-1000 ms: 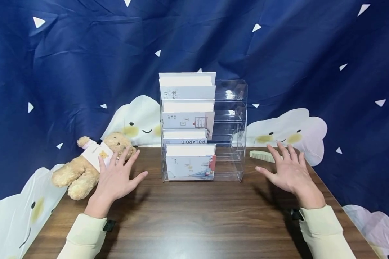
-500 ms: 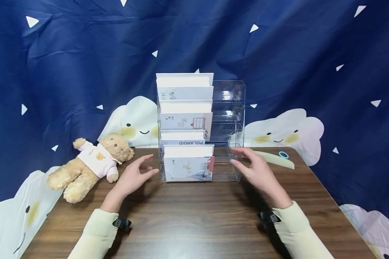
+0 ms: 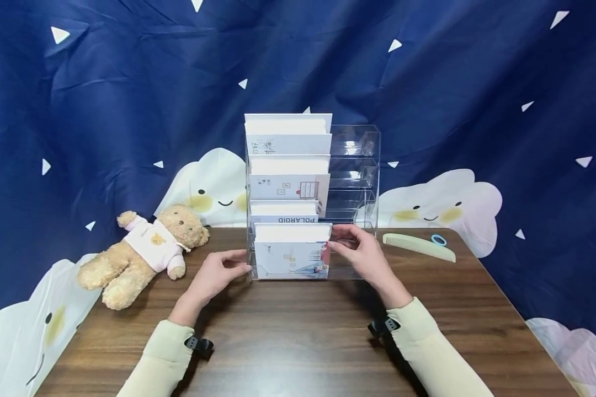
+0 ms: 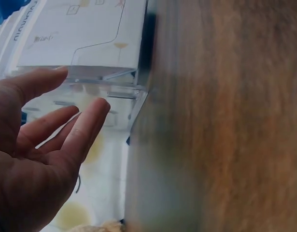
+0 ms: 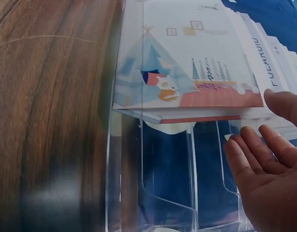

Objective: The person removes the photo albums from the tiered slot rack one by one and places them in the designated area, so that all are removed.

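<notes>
A clear acrylic tiered rack (image 3: 354, 144) stands at mid-table, several white books in its left half. The lowest front book (image 3: 288, 259) has a tent picture (image 5: 158, 72) on its cover. My left hand (image 3: 216, 277) is at the rack's left side, thumb and fingers apart; in the left wrist view nothing lies between them. At the front book's right edge is my right hand (image 3: 368, 258), thumb near the cover's upper right corner. The right wrist view shows its fingers loosely bent and apart from the thumb. Whether either hand touches rack or book, I cannot tell.
A teddy bear (image 3: 154, 245) in a white top lies left of the rack. On the right are a pale green comb (image 3: 419, 246) and a small blue ring-shaped item (image 3: 438, 240). A blue curtain (image 3: 427, 82) hangs behind the wooden table (image 3: 288, 336).
Both hands, earlier spread wide apart above the table, have come inward to the rack. The right has reached the front book's right edge, the left the rack's left side. Rack and books appear unmoved.
</notes>
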`<control>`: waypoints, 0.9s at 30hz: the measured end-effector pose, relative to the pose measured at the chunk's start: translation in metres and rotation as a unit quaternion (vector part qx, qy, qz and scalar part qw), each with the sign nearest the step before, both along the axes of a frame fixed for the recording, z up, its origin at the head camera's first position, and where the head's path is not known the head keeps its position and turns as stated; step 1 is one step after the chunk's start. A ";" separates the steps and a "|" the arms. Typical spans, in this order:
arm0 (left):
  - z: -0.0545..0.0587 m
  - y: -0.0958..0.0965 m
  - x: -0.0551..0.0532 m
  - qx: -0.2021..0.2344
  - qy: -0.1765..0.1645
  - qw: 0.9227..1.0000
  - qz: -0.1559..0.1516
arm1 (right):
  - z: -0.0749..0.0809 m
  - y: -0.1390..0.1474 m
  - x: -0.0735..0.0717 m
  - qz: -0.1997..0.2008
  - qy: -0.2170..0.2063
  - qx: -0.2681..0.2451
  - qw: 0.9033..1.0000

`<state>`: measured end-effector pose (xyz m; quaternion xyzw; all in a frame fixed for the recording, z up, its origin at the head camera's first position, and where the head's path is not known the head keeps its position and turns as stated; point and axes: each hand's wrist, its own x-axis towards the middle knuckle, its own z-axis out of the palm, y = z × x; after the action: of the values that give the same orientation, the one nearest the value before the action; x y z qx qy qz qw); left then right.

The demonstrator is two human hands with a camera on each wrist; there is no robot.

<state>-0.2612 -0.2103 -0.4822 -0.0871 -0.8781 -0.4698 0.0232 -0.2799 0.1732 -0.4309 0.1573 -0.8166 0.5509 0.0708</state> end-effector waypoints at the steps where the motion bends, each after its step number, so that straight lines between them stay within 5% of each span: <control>1: -0.001 0.001 0.000 0.002 -0.001 1.000 0.001 | -0.001 -0.002 0.000 -0.002 0.001 0.001 1.000; 10: -0.003 0.008 0.000 0.001 0.018 1.000 0.002 | -0.005 -0.009 -0.003 -0.015 0.007 -0.001 1.000; 27: -0.008 0.008 0.000 0.020 -0.002 1.000 0.008 | -0.001 -0.010 -0.005 -0.005 0.006 0.051 0.999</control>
<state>-0.2616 -0.2018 -0.4903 -0.0789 -0.8692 -0.4874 0.0266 -0.2852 0.1627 -0.4324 0.1596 -0.8439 0.5072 0.0705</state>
